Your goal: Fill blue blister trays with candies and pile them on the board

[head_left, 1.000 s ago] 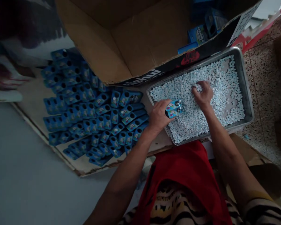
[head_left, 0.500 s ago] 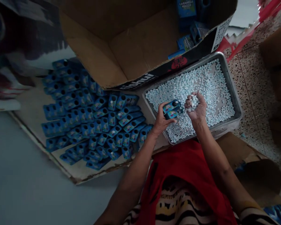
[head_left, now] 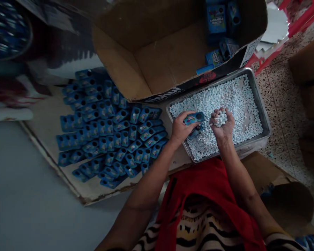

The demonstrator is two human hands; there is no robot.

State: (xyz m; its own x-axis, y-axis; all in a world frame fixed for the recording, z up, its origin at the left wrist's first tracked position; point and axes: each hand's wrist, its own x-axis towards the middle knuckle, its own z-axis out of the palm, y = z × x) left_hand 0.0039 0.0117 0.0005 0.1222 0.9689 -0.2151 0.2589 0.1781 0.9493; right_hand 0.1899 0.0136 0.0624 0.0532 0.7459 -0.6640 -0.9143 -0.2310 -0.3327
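Note:
Over the left side of a metal tray [head_left: 267, 127], my left hand [head_left: 179, 128] grips a small blue candy box [head_left: 193, 118] between thumb and fingers. A second blue box [head_left: 195, 131] shows just below it, partly hidden by the thumb. My right hand [head_left: 223, 133] is cupped palm up beside the boxes, fingers curled around a heap of small pale candies [head_left: 221, 119]. More pale blue and white candies [head_left: 240, 104] are spread across the tray, thinner toward its right side.
Many blue boxes with round holes [head_left: 102, 129] stand in rows on the table [head_left: 75, 190] at left. An open cardboard carton [head_left: 157, 66] behind holds several blue boxes [head_left: 216, 21]. Another open carton [head_left: 282, 205] sits low at right, by the speckled floor [head_left: 279, 101].
The boxes in my left hand have turned, the upper one now lying flatter over the other. My right hand still holds its candies, slightly farther from the boxes. The whole view has shifted a little.

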